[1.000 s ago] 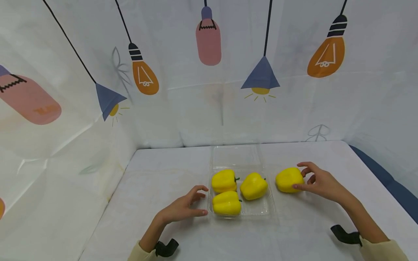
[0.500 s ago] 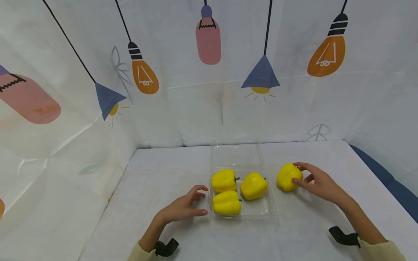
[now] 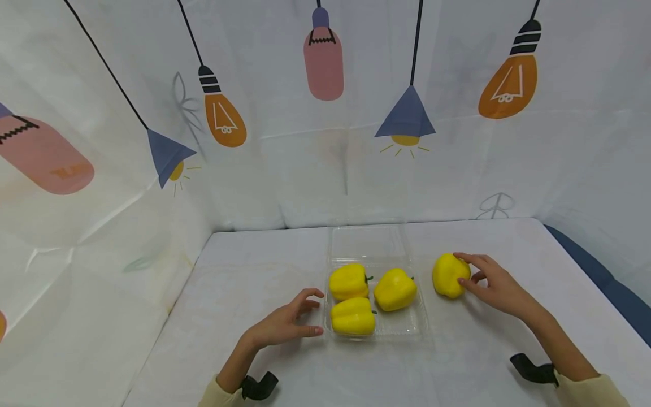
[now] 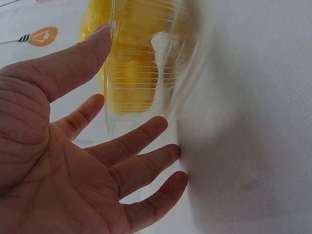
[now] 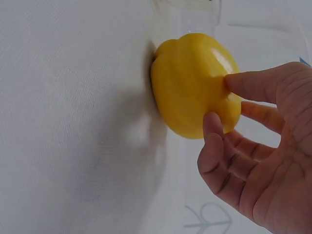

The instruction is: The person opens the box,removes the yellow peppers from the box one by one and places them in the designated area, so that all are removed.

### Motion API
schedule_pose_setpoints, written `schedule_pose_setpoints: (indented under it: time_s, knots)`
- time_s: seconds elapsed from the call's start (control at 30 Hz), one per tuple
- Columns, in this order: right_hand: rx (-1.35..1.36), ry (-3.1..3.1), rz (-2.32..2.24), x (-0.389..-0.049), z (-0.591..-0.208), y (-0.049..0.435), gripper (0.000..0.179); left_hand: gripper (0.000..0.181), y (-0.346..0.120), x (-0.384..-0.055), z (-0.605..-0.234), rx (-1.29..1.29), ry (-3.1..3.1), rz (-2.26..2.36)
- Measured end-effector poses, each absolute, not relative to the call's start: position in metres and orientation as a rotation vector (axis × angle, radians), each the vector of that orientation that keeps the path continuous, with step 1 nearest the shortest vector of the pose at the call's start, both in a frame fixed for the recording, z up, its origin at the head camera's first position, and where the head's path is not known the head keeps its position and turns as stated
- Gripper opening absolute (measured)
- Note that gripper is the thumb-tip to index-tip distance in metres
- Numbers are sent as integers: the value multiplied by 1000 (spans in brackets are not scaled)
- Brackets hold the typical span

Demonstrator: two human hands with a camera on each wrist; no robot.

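Observation:
My right hand (image 3: 490, 284) grips a yellow bell pepper (image 3: 448, 276) to the right of the container, with thumb and fingers on its near side. In the right wrist view the thumb presses the pepper (image 5: 190, 87), which sits on the table or very close to it. My left hand (image 3: 287, 321) lies beside the left wall of a clear plastic container (image 3: 402, 323), fingers spread and loosely bent. In the left wrist view the thumb tip overlaps the container's rim (image 4: 110, 73); whether it touches I cannot tell. Three yellow bell peppers (image 3: 352, 316) sit inside the container.
The container's clear lid (image 3: 367, 242) lies folded back toward the rear of the white table (image 3: 254, 271). A white curtain (image 3: 285, 181) printed with lamps hangs behind and along the left. Black straps (image 3: 259, 386) protrude at the wrists.
My right hand has turned the yellow bell pepper from lying sideways to a more upright stance, shifting slightly left. The left hand and the container stay still.

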State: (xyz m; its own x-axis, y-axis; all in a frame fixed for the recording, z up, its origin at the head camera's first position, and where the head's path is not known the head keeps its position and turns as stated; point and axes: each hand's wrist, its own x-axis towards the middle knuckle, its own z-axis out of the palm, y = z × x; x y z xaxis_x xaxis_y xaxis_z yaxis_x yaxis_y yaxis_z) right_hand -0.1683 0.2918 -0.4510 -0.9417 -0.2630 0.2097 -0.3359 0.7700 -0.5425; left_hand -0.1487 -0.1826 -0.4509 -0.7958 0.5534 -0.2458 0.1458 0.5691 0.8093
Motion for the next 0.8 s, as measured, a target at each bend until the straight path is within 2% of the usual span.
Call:
schedule_pose_setpoints:
  time_s: [0.8]
  knots:
    - [450, -2900, 926, -170, -448, 289, 55, 61, -182, -151, -451, 557, 2323, 1126]
